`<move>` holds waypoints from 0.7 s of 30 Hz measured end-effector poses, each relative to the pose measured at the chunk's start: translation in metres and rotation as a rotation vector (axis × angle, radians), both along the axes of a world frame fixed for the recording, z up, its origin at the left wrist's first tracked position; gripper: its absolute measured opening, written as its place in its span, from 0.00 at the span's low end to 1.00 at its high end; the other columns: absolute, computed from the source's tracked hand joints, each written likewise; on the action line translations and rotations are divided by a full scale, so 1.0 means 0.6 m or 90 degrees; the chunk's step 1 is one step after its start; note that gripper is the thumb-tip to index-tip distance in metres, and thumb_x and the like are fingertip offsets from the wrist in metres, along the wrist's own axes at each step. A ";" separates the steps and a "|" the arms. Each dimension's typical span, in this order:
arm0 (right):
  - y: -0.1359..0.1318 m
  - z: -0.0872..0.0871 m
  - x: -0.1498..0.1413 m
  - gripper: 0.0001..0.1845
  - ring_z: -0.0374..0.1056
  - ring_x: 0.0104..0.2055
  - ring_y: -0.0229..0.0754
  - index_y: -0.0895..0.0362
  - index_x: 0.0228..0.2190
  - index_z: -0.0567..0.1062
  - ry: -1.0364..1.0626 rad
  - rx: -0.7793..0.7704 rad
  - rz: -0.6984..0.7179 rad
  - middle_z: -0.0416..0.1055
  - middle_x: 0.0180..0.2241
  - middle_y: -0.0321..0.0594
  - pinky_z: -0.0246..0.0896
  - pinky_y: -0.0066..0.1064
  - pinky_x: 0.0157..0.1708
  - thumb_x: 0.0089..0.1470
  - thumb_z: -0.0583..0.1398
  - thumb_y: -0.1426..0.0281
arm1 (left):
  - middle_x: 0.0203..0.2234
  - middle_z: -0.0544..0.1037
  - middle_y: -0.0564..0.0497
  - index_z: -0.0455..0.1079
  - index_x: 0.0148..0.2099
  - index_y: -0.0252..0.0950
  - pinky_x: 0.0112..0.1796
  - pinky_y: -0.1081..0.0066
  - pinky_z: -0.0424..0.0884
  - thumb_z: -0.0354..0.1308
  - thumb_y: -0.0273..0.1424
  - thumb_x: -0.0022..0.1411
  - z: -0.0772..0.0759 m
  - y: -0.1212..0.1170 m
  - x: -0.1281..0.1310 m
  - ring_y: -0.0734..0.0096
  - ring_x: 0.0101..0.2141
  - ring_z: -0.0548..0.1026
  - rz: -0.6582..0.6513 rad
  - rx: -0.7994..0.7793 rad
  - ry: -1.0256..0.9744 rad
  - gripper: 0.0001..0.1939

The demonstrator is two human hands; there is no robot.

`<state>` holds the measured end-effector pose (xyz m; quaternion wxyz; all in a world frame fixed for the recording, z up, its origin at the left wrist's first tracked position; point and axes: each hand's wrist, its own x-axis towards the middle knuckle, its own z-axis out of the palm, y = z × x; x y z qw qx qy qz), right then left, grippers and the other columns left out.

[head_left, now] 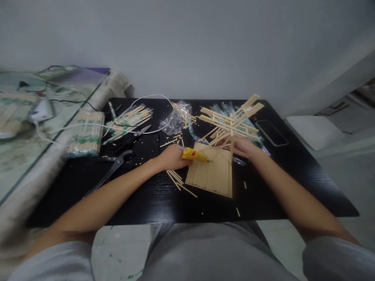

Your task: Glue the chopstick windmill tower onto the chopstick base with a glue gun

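My left hand point(171, 157) is closed round a yellow glue gun point(195, 155), its nozzle aimed right at the foot of a frame of crossed wooden sticks point(231, 119). That frame stands on a flat panel of glued sticks point(212, 173) lying on the black table point(140, 195). My right hand point(244, 146) grips the lower part of the stick frame, with its fingers partly hidden behind the sticks.
Loose sticks point(178, 180) lie left of the panel. Scissors point(113, 168), wrapped chopstick bundles point(86, 134), a white cable point(146, 99) and a clear plastic bag point(175, 117) lie at the left and back. A black phone point(271, 132) rests at the right. A glass-topped table point(43, 117) adjoins on the left.
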<state>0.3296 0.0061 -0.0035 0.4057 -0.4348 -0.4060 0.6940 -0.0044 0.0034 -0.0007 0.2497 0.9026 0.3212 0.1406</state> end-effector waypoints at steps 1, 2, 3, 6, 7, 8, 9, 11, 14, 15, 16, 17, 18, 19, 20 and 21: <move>0.000 -0.001 0.000 0.03 0.83 0.38 0.45 0.55 0.38 0.82 0.001 0.002 0.002 0.84 0.34 0.41 0.80 0.39 0.50 0.61 0.70 0.74 | 0.31 0.83 0.51 0.80 0.38 0.37 0.38 0.70 0.71 0.65 0.33 0.64 0.001 -0.001 0.000 0.67 0.32 0.79 0.000 0.001 -0.004 0.06; 0.000 -0.002 0.000 0.03 0.83 0.39 0.46 0.56 0.39 0.82 0.000 0.004 0.005 0.84 0.34 0.41 0.80 0.39 0.50 0.61 0.70 0.73 | 0.31 0.83 0.51 0.80 0.37 0.37 0.38 0.70 0.71 0.65 0.33 0.64 0.003 -0.001 0.000 0.67 0.32 0.79 0.001 0.003 -0.005 0.05; 0.000 -0.003 0.000 0.03 0.83 0.39 0.46 0.56 0.39 0.82 -0.002 0.007 0.009 0.84 0.35 0.42 0.79 0.39 0.50 0.62 0.70 0.72 | 0.31 0.83 0.51 0.79 0.37 0.37 0.38 0.71 0.71 0.66 0.32 0.64 0.004 -0.002 0.000 0.67 0.32 0.79 0.002 0.006 -0.002 0.05; 0.001 -0.004 0.001 0.03 0.83 0.38 0.45 0.57 0.37 0.82 -0.005 0.002 0.021 0.84 0.34 0.42 0.79 0.37 0.49 0.62 0.70 0.71 | 0.30 0.82 0.52 0.79 0.36 0.37 0.38 0.71 0.70 0.65 0.32 0.64 0.007 -0.004 0.000 0.67 0.32 0.79 0.005 0.012 0.014 0.05; 0.001 -0.003 0.001 0.03 0.83 0.37 0.44 0.57 0.36 0.82 -0.005 -0.001 0.024 0.84 0.34 0.43 0.79 0.36 0.49 0.62 0.70 0.71 | 0.30 0.82 0.52 0.78 0.36 0.37 0.38 0.71 0.70 0.65 0.32 0.64 0.007 -0.004 0.000 0.68 0.32 0.79 0.006 0.013 0.019 0.05; 0.000 -0.002 0.001 0.03 0.82 0.37 0.43 0.57 0.36 0.82 -0.004 -0.003 0.026 0.84 0.34 0.43 0.79 0.35 0.48 0.63 0.70 0.71 | 0.29 0.81 0.53 0.78 0.36 0.37 0.38 0.71 0.70 0.65 0.32 0.64 0.007 -0.004 0.000 0.68 0.32 0.78 0.007 0.014 0.023 0.05; 0.000 0.000 0.001 0.04 0.82 0.37 0.43 0.57 0.35 0.82 -0.001 -0.005 0.029 0.84 0.34 0.43 0.79 0.34 0.48 0.63 0.70 0.71 | 0.29 0.81 0.53 0.78 0.35 0.37 0.38 0.71 0.70 0.65 0.33 0.65 0.006 -0.003 0.000 0.68 0.31 0.78 0.008 0.016 0.025 0.06; -0.001 0.002 0.000 0.05 0.82 0.37 0.42 0.58 0.34 0.82 0.003 -0.009 0.035 0.84 0.34 0.44 0.79 0.32 0.47 0.63 0.70 0.71 | 0.28 0.80 0.53 0.77 0.35 0.37 0.37 0.71 0.69 0.65 0.33 0.65 0.005 -0.002 -0.001 0.68 0.31 0.78 0.006 0.019 0.022 0.06; -0.001 0.003 -0.001 0.05 0.82 0.37 0.42 0.58 0.34 0.82 0.010 -0.023 0.041 0.84 0.35 0.44 0.79 0.32 0.46 0.62 0.71 0.71 | 0.28 0.80 0.53 0.77 0.35 0.37 0.37 0.71 0.69 0.65 0.32 0.65 0.004 -0.001 -0.002 0.68 0.31 0.78 0.000 0.020 0.013 0.06; 0.000 0.002 -0.001 0.04 0.82 0.38 0.43 0.58 0.35 0.83 0.013 -0.026 0.044 0.85 0.36 0.45 0.79 0.32 0.47 0.62 0.71 0.71 | 0.28 0.80 0.53 0.77 0.35 0.37 0.36 0.71 0.69 0.65 0.32 0.65 0.004 -0.001 -0.002 0.68 0.31 0.78 0.000 0.018 0.010 0.06; 0.000 0.002 -0.002 0.04 0.82 0.38 0.43 0.58 0.36 0.83 0.018 -0.026 0.045 0.85 0.37 0.45 0.79 0.32 0.47 0.62 0.71 0.70 | 0.28 0.80 0.53 0.77 0.35 0.37 0.36 0.71 0.69 0.65 0.32 0.65 0.004 -0.002 -0.002 0.68 0.31 0.78 0.001 0.013 0.007 0.06; 0.001 0.001 -0.004 0.04 0.83 0.39 0.43 0.59 0.37 0.83 0.024 -0.024 0.047 0.85 0.37 0.46 0.79 0.33 0.48 0.62 0.71 0.70 | 0.28 0.81 0.53 0.77 0.35 0.37 0.36 0.72 0.70 0.65 0.31 0.65 0.005 -0.002 -0.002 0.69 0.30 0.78 0.001 0.007 0.004 0.06; 0.001 0.001 -0.005 0.05 0.83 0.39 0.43 0.59 0.38 0.84 0.030 -0.020 0.049 0.85 0.38 0.46 0.79 0.33 0.48 0.63 0.71 0.70 | 0.28 0.81 0.54 0.77 0.35 0.37 0.36 0.72 0.70 0.65 0.31 0.65 0.005 -0.002 -0.002 0.69 0.30 0.78 0.001 0.003 0.001 0.05; 0.002 0.001 -0.007 0.05 0.83 0.39 0.43 0.59 0.39 0.84 0.036 -0.015 0.050 0.85 0.38 0.46 0.79 0.33 0.49 0.63 0.71 0.70 | 0.29 0.81 0.54 0.77 0.35 0.37 0.36 0.72 0.70 0.65 0.30 0.65 0.006 -0.003 -0.003 0.69 0.30 0.78 0.001 -0.001 -0.001 0.05; 0.002 0.001 -0.008 0.06 0.83 0.39 0.43 0.59 0.40 0.84 0.041 -0.010 0.051 0.85 0.38 0.45 0.79 0.34 0.49 0.63 0.71 0.70 | 0.29 0.81 0.54 0.77 0.35 0.37 0.36 0.72 0.70 0.65 0.30 0.65 0.006 -0.004 -0.003 0.70 0.30 0.78 0.002 -0.003 -0.001 0.05; 0.002 0.001 -0.010 0.06 0.83 0.40 0.44 0.59 0.41 0.84 0.047 -0.007 0.053 0.85 0.39 0.45 0.79 0.34 0.49 0.63 0.71 0.70 | 0.29 0.81 0.54 0.77 0.35 0.37 0.35 0.73 0.70 0.65 0.30 0.65 0.007 -0.004 -0.003 0.70 0.30 0.78 0.003 -0.004 -0.001 0.05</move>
